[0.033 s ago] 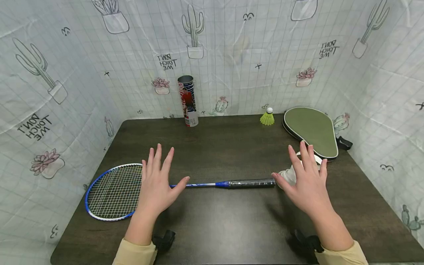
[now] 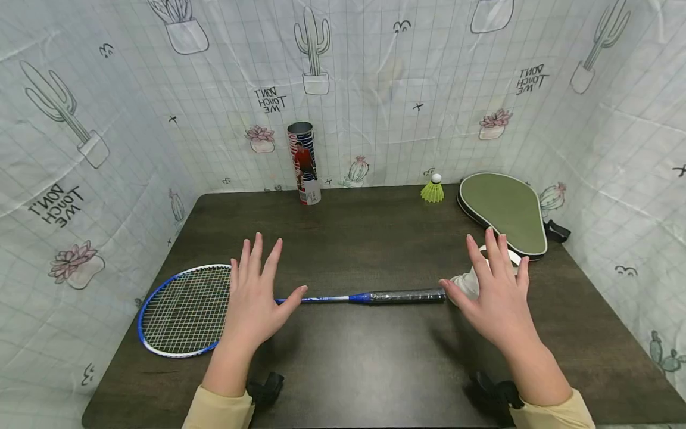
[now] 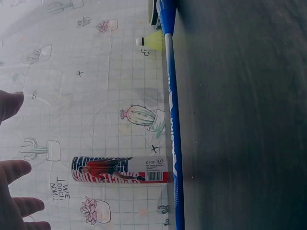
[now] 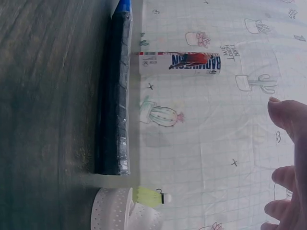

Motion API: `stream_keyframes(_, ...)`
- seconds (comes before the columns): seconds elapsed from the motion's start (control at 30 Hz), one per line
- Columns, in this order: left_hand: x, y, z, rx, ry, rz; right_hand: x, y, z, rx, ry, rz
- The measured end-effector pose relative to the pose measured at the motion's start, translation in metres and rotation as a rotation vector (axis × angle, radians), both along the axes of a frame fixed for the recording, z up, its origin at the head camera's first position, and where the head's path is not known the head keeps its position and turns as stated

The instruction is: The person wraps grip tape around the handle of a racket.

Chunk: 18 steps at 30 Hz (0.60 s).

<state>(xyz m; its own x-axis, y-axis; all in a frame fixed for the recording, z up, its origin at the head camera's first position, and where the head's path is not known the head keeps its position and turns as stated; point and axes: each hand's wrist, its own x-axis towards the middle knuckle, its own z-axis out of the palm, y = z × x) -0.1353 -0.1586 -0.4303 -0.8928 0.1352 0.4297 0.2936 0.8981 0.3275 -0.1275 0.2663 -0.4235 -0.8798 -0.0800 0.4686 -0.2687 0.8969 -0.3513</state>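
My left hand (image 2: 253, 304) is held above the table with fingers spread, over the near side of the badminton racket (image 2: 184, 316). The racket lies flat, its blue-and-white strung head at the left and its black wrapped handle (image 2: 407, 297) pointing right. Part of the head and shaft is hidden behind that hand. My right hand (image 2: 498, 301), also spread and holding nothing, hovers past the handle's end. Beneath it is a white perforated roll (image 4: 112, 211), mostly covered by the hand in the head view; it looks like grip tape.
At the back stands a badminton shuttlecock tube (image 2: 305, 167), upright with a dark top. A yellow shuttlecock (image 2: 433, 190) rests cork up farther right. An olive green paddle case (image 2: 504, 208) with a black strap lies at the back right. Patterned cloth (image 2: 375, 137) hangs around the table.
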Motion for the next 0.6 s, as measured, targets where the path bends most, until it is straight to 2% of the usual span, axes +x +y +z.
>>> stream_keyframes(0.27, -0.001, 0.0, 0.001, 0.006, 0.002, -0.004, -0.001, 0.0, -0.005, -0.026, -0.011, 0.01)
stream_keyframes(0.4, -0.002, 0.002, -0.001, -0.001, -0.031, -0.008, -0.003, -0.001, -0.006, -0.043, -0.003, 0.022)
stream_keyframes(0.6, -0.006, 0.003, -0.002, -0.016, -0.058, 0.004, -0.015, 0.011, -0.005, -0.022, -0.025, 0.0)
